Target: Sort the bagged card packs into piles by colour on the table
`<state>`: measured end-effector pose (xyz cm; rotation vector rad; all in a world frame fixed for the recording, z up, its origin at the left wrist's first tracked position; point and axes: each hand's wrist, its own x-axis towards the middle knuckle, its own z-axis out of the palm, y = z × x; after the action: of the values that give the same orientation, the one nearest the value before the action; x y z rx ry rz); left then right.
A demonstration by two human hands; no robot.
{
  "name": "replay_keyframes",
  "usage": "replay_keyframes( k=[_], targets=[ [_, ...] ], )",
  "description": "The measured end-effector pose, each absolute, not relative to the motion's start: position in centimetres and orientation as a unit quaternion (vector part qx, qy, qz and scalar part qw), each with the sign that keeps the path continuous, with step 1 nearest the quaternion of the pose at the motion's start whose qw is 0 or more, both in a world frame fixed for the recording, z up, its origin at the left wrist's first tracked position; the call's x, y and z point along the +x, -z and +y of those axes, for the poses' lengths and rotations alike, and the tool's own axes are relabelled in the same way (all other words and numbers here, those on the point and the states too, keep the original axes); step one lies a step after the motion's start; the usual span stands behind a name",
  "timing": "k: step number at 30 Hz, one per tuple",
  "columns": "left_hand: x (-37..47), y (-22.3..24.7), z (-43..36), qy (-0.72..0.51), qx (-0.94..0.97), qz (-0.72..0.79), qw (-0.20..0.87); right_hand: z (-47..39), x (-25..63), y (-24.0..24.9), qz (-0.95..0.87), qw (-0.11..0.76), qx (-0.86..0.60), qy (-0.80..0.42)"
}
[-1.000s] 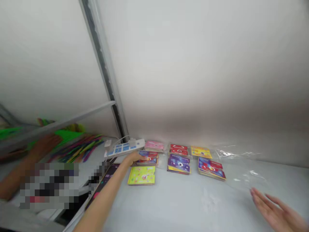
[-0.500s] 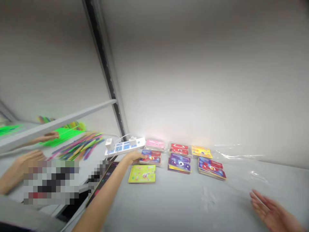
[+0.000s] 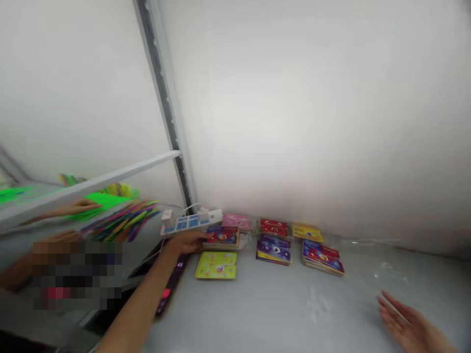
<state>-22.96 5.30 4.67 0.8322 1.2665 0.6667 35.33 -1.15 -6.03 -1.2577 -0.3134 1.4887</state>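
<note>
My left hand [image 3: 189, 241] reaches across the table, closed on the left edge of a stack of red-and-blue printed cards [image 3: 223, 236]. Just below that stack lies a flat yellow-green card or booklet [image 3: 216, 265]. To the right sit a purple stack [image 3: 274, 249] and another red-and-blue stack [image 3: 322, 257]. Along the wall are a pink pack [image 3: 239, 222], a red pack [image 3: 273, 227] and a yellow pack [image 3: 307, 232]. At the lower right, my right hand [image 3: 408, 321] hovers with its fingers stretched out, holding nothing.
A white power strip [image 3: 191, 223] with plugs lies behind my left hand, and a phone [image 3: 171, 289] lies under my forearm. Clear plastic wrap [image 3: 390, 269] is on the right. Beyond the frame post, a co-worker's hands [image 3: 84, 205] are near colourful strips [image 3: 125, 220].
My left hand has drawn the red-and-blue card stack slightly to the left, away from the purple one. The right hand has shifted only a little.
</note>
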Motion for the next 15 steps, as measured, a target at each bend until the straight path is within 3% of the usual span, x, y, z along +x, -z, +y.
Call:
replay_keyframes(
  k=[7,15],
  targets=[
    [-20.2,-8.3,3.4,-0.287,0.425,0.508,0.692,-1.7,33.6,4.5,-0.164,0.550,-0.517,-0.635],
    [-10.1,-9.7,0.4,-0.277,0.485,0.442,0.702,-3.1,24.7,-1.3,-0.383,0.471,-0.500,-0.618]
  ],
)
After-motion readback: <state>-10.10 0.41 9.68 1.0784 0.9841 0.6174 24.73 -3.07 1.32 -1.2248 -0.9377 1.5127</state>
